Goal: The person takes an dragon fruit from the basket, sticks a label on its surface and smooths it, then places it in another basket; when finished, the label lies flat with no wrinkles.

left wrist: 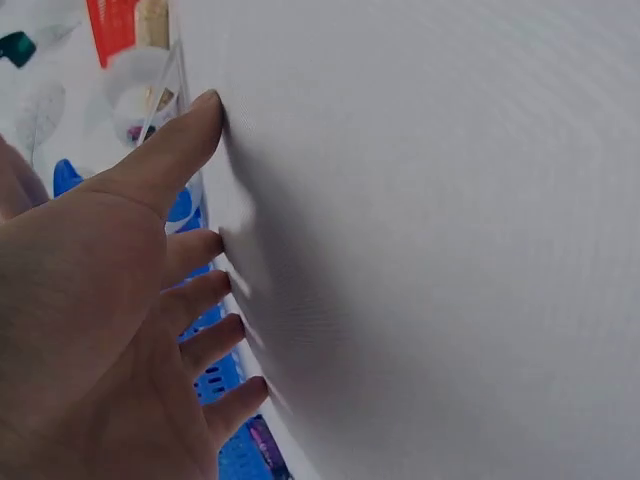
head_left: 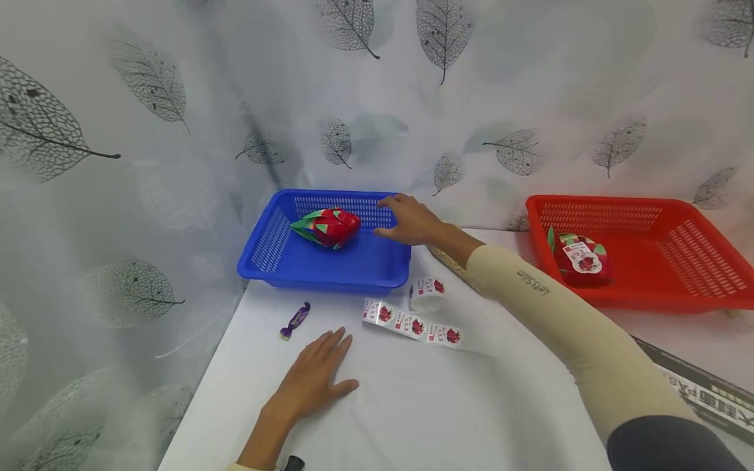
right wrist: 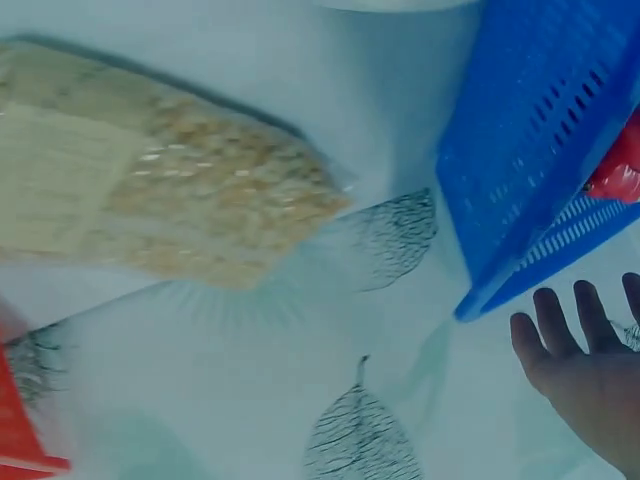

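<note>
My right hand (head_left: 409, 221) hovers at the right rear corner of a blue plastic basket (head_left: 321, 286), its fingers apart and holding nothing. Inside this basket lies a red dragon fruit (head_left: 338, 227) with green tips, left of the hand. In the right wrist view the fingers show beside the outer rim of the blue basket (right wrist: 530, 215). My left hand (head_left: 309, 379) rests on the white table with fingers extended, below a purple-wrapped candy (head_left: 296, 319). The left wrist view shows its fingertips touching the white surface (left wrist: 420, 240).
A roll of dragon fruit stickers (head_left: 427, 301) stands before the blue basket, its strip (head_left: 412, 325) trailing right. At right, a red basket (head_left: 648, 301) holds another dragon fruit (head_left: 565, 265) bearing a sticker. A bag of grains (right wrist: 220, 190) lies between the baskets. A printed box (head_left: 707, 399) lies at lower right.
</note>
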`<action>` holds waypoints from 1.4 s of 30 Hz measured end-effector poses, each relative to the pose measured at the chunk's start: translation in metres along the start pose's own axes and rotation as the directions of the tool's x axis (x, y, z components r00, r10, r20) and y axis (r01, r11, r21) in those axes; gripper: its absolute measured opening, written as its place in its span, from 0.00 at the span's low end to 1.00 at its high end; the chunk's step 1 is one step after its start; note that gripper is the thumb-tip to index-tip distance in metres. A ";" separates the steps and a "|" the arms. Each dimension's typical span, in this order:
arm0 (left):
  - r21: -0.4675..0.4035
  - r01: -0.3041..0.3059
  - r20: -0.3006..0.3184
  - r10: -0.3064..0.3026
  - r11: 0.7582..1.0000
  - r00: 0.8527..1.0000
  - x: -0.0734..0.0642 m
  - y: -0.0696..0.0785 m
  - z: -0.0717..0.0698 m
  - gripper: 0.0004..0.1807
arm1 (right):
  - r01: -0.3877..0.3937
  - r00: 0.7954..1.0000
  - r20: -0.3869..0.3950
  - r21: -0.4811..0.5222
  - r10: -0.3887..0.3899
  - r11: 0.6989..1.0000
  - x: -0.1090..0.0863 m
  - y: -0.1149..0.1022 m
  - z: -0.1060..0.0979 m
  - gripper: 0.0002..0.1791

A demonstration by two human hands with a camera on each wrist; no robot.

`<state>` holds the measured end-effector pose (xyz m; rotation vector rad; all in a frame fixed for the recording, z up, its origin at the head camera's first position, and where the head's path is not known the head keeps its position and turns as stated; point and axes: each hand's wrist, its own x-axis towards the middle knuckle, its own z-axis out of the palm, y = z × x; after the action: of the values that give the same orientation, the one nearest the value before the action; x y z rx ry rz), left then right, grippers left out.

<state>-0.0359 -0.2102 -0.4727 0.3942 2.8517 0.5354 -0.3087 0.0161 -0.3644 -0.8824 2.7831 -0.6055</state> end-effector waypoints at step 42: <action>-0.076 -0.017 -0.030 0.015 0.997 0.999 0.007 -0.012 0.004 0.46 | -0.009 0.967 0.254 -0.042 0.019 0.999 0.119 -0.053 0.068 0.47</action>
<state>-0.0442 -0.2178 -0.4818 0.3989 2.8477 0.6566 -0.3599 -0.1142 -0.4068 -0.8790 2.5758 -0.4026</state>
